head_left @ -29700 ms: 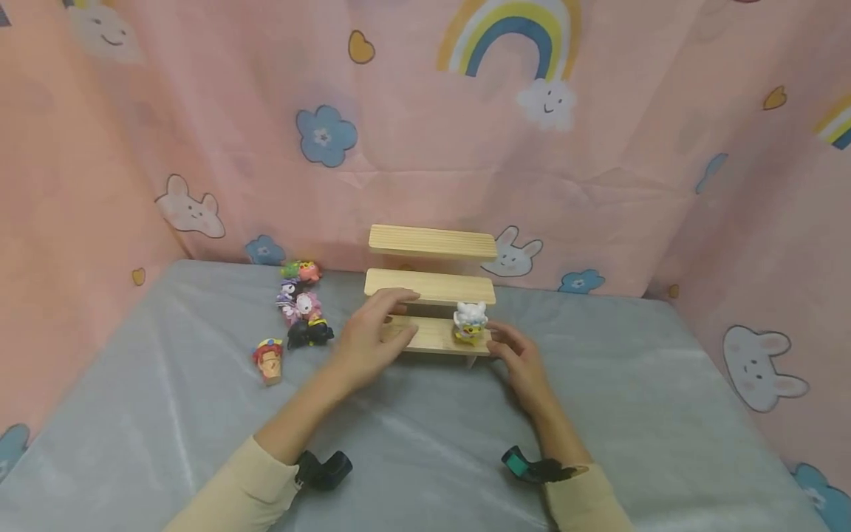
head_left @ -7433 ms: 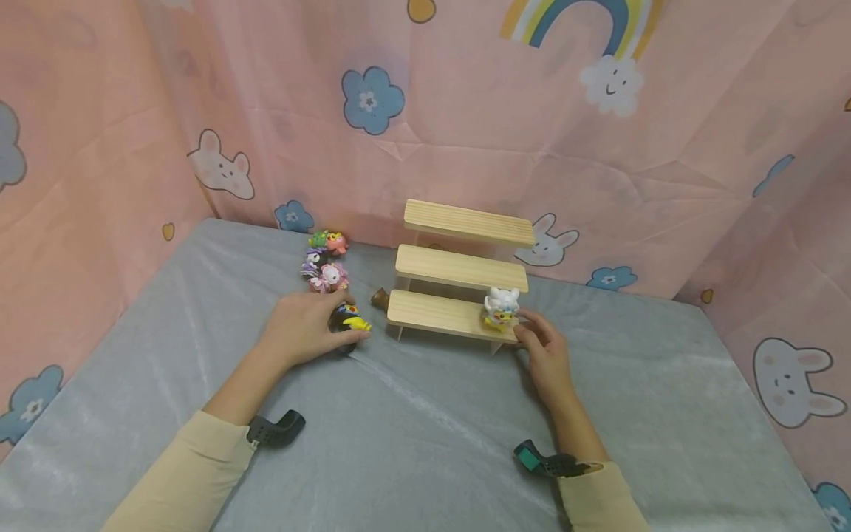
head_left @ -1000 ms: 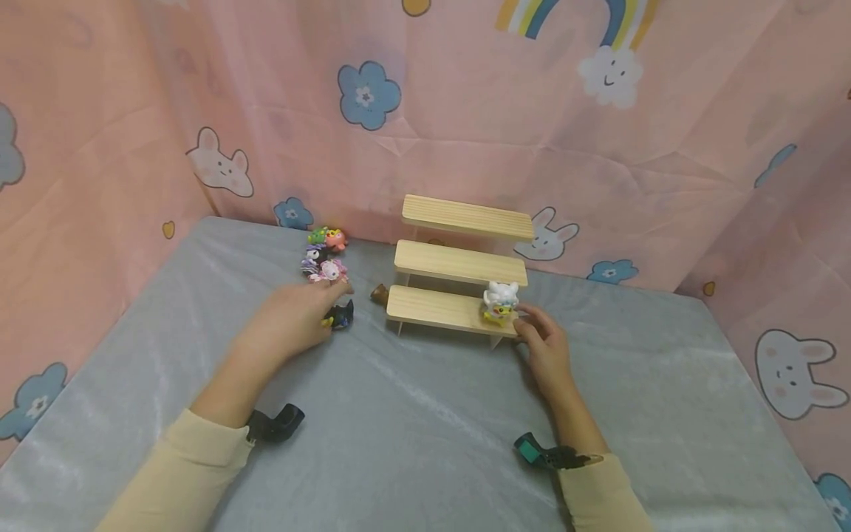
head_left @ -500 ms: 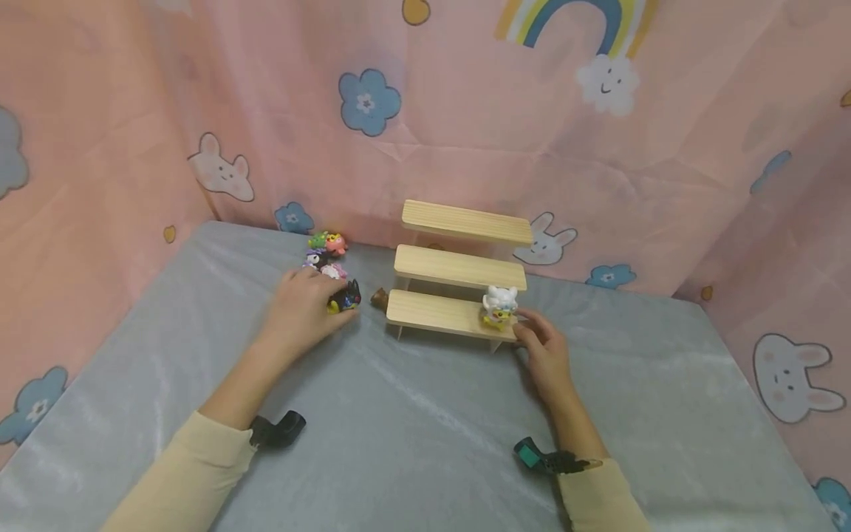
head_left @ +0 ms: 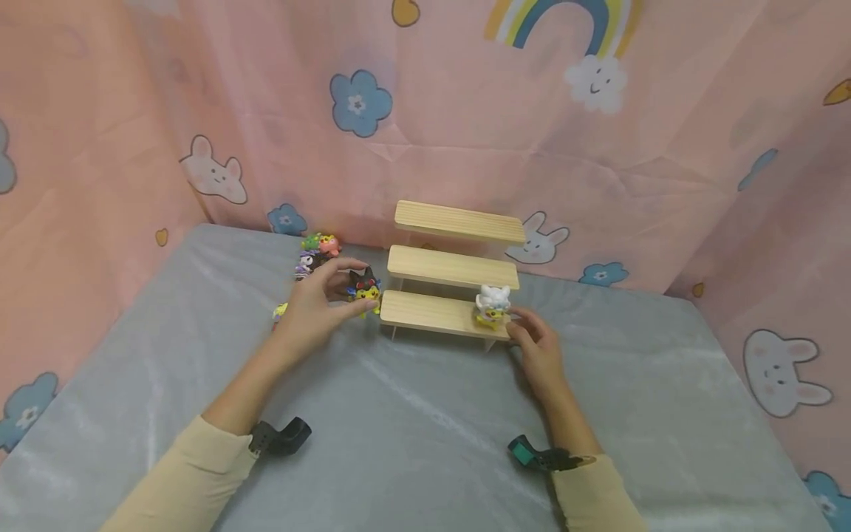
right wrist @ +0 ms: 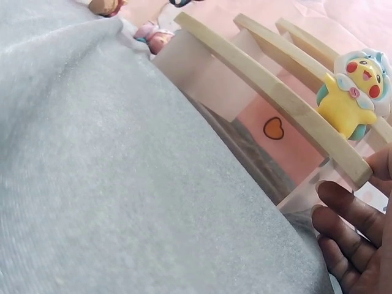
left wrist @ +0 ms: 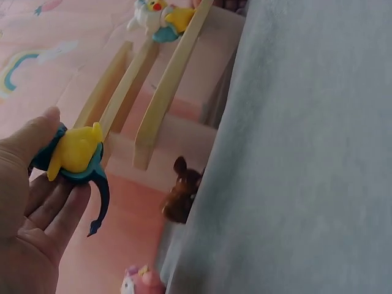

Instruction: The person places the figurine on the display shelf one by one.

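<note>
My left hand [head_left: 318,304] pinches a yellow Pikachu figurine [head_left: 366,294] in a dark hooded cape, with thumb and fingers. It is upright, just off the left end of the bottom tier of a three-tier wooden display stand [head_left: 425,310]; its yellow underside [left wrist: 76,150] shows in the left wrist view. At the stand's right end my right hand [head_left: 540,351] grips the bottom board's corner. Beside those fingertips, a Pikachu figurine in a white hood [head_left: 492,307] stands on that board. Low behind the stand's left end sits a brown figurine [left wrist: 180,196], hidden in the head view.
Several small figurines [head_left: 309,264] cluster at the back left of the grey cloth-covered table [head_left: 412,436]. Another figurine with a yellow top [head_left: 279,312] is mostly hidden behind my left wrist. A pink printed curtain [head_left: 459,148] hangs directly behind the stand.
My left hand has picked up the dark-caped Pikachu figurine from the table, turned it upright and moved it right to the stand. My right hand stays at the corner.
</note>
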`<state>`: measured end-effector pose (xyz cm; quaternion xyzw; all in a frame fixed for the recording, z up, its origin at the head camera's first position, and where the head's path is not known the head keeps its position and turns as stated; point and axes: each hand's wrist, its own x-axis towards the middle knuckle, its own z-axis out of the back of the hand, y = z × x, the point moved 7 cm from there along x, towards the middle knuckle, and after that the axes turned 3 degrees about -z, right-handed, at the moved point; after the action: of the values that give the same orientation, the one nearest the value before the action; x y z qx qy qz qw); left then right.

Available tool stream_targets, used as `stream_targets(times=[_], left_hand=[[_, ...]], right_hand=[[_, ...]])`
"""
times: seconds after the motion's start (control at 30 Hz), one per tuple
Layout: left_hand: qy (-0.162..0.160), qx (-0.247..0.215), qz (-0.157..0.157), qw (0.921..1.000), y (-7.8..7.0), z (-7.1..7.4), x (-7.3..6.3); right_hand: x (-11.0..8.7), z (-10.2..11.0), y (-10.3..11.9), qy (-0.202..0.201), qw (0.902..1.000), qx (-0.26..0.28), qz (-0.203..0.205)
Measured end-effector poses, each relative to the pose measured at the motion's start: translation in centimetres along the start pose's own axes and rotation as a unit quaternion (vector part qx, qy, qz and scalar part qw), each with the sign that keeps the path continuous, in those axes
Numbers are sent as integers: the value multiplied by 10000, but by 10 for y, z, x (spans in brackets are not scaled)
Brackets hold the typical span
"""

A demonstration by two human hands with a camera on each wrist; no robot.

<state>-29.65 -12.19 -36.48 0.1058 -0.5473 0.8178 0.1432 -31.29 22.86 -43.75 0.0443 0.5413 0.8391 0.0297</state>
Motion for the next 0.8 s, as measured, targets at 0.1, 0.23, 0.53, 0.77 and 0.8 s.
stream_targets(times=[0.1, 0.23, 0.53, 0.77, 0.8], left_hand=[[233, -182, -52, 9995, -7, -13, 3], [558, -401, -169, 9975, -18, -32, 10], [1065, -374, -542, 9921, -38, -75, 32], [1317, -673, -917, 9847, -45, -103, 38], [1329, -685, -975, 9839, -46, -106, 38]], right_hand=[[0, -1, -2, 22, 9999, 126, 5], [1, -1, -1, 62, 9997, 207, 91], [0, 1, -1, 19, 9997, 154, 182], [1, -1, -2, 55, 9996, 240, 143], [1, -1, -2, 52, 9996, 258, 129]])
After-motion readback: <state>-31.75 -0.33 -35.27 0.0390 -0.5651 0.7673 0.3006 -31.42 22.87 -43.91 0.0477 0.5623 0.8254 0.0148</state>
